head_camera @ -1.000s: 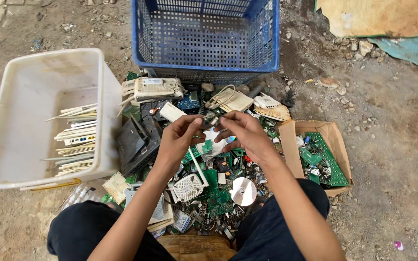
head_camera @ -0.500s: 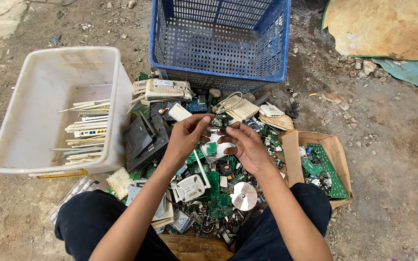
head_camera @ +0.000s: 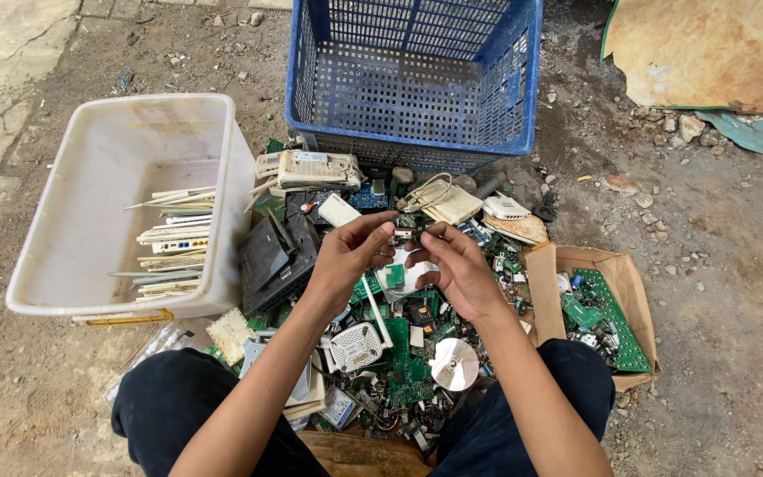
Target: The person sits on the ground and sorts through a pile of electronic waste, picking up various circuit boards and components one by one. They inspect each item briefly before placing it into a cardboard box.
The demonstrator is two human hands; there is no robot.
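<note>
My left hand (head_camera: 346, 252) and my right hand (head_camera: 457, 265) meet above a pile of electronic scrap (head_camera: 381, 327). Between the fingertips of both hands sits a small dark electronic part (head_camera: 406, 231); a pale rounded piece shows just under it by my right thumb. What exactly the part is I cannot make out. Below the hands lie green circuit boards, a silver disc (head_camera: 455, 364) and a white perforated casing (head_camera: 355, 346).
A white plastic tub (head_camera: 55, 256) with flat white panels stands at the left. A blue perforated crate (head_camera: 412, 79) stands at the back. A cardboard box (head_camera: 633, 283) holding green boards lies at the right. Black and beige device casings lie around; bare dirt surrounds everything.
The view has shifted slightly. Both hands have stayed together over the pile, now pinching the small part a little higher and turning it between the fingertips.
</note>
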